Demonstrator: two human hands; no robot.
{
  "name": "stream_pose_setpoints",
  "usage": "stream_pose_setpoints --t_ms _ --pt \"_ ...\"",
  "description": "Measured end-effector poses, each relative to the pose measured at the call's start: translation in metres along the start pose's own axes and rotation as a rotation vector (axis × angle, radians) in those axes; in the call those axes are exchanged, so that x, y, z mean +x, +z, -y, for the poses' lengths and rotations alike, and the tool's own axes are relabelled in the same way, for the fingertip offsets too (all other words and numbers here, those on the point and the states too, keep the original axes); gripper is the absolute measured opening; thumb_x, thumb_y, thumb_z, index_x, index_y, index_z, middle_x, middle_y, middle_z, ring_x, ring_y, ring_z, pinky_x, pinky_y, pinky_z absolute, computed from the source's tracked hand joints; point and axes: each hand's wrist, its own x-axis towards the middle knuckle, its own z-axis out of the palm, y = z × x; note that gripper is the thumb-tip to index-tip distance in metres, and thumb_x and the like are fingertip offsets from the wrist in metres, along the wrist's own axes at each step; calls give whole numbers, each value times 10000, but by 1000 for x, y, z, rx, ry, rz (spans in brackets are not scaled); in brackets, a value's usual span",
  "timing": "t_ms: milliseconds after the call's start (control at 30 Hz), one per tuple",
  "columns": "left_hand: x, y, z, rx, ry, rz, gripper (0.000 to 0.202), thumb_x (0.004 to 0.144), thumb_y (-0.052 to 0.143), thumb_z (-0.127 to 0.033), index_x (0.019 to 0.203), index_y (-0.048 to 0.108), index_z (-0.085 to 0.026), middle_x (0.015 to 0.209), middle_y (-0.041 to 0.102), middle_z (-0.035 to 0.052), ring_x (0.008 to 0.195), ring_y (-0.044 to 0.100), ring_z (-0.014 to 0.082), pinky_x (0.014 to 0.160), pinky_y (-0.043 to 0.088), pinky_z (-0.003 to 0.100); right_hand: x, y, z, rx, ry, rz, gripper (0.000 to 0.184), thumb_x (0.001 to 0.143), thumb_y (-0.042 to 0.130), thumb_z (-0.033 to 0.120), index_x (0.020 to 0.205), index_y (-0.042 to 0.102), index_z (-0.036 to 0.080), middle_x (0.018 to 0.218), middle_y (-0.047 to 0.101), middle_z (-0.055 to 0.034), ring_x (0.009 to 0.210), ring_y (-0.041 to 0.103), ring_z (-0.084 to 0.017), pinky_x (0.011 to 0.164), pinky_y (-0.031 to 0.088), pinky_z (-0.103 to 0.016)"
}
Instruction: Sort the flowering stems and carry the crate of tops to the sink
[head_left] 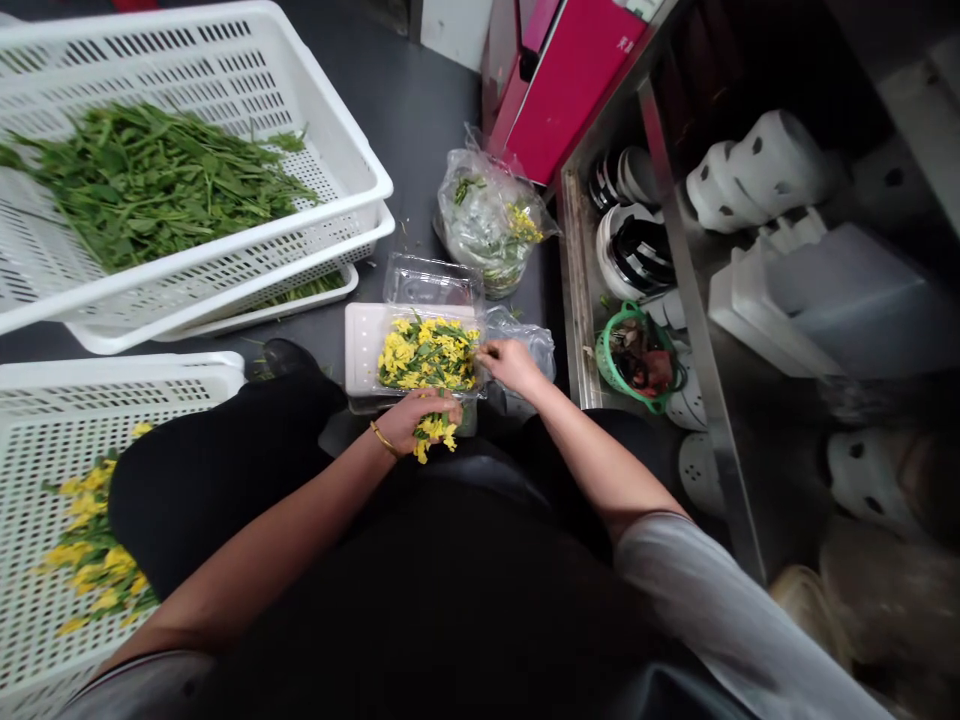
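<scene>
My left hand [420,415] is closed around a small bunch of yellow-flowered greens [435,438], its blossoms hanging below the fingers. Just ahead of it, a clear plastic box [433,282] with its lid folded back holds more yellow blossoms and green stems [427,352]. The box rests on a white plastic block or stool [363,350]. At the box's right edge is my right hand [510,362], fingers pinched together by the blossoms; what they hold, if anything, is too small to make out.
Stacked white baskets [330,150] with leafy greens [165,185] stand at upper left. Another white basket [30,440] at lower left holds yellow-flowered stems [101,550]. Ahead sits a plastic bag of greens [484,215]. Metal shelving [694,270] on the right holds a green basket [611,350].
</scene>
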Motion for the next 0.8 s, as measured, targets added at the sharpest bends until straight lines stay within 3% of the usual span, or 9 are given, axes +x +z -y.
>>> stream_pose_setpoints --t_ms 67,133,267,333,500,667,800 --pt "2 0 -1 -62 0 33 222 638 730 -352 624 657 -143 700 618 79 606 582 168 386 354 202 32 5 -7 -273 73 -35 202 839 531 238 921 685 136 966 689 -131 902 628 -214 775 448 -277" --pt "4 -1 -3 -78 -35 19 211 611 750 -317 723 684 -152 755 656 89 652 612 191 417 387 210 60 14 -10 -411 145 16 234 831 522 229 970 683 131 1042 671 -164 961 618 -234 782 444 -281" --pt "3 -2 -6 -9 -14 -66 243 586 775 -261 778 693 -138 746 676 77 666 610 156 569 471 238 89 27 -13 -393 252 127 230 782 555 254 949 681 155 1021 681 -129 894 632 -214 693 444 -256" --pt "4 -3 -6 37 -15 -119 235 599 774 -280 761 683 -136 715 661 57 619 582 126 527 453 217 88 28 -15 -351 216 134 205 750 588 268 919 674 188 977 690 -78 846 627 -187 661 429 -237" --pt "9 -4 -2 57 -56 -275 292 574 785 -359 683 636 -134 653 606 31 484 483 88 344 318 184 55 17 -13 -270 103 98 148 719 617 246 852 652 194 866 684 -30 788 599 -162 663 407 -225" --pt "14 -6 7 47 10 -462 424 505 814 -351 824 681 -106 641 597 32 498 489 100 342 334 187 -4 12 3 -182 -38 -27 118 814 555 229 886 628 171 845 668 -42 769 594 -161 690 407 -239" --pt "12 -7 10 44 124 -511 391 509 803 -362 785 682 -113 630 592 17 512 494 101 385 363 195 -43 21 17 -106 -206 27 91 855 548 208 852 620 153 848 664 -60 765 599 -151 701 411 -234"
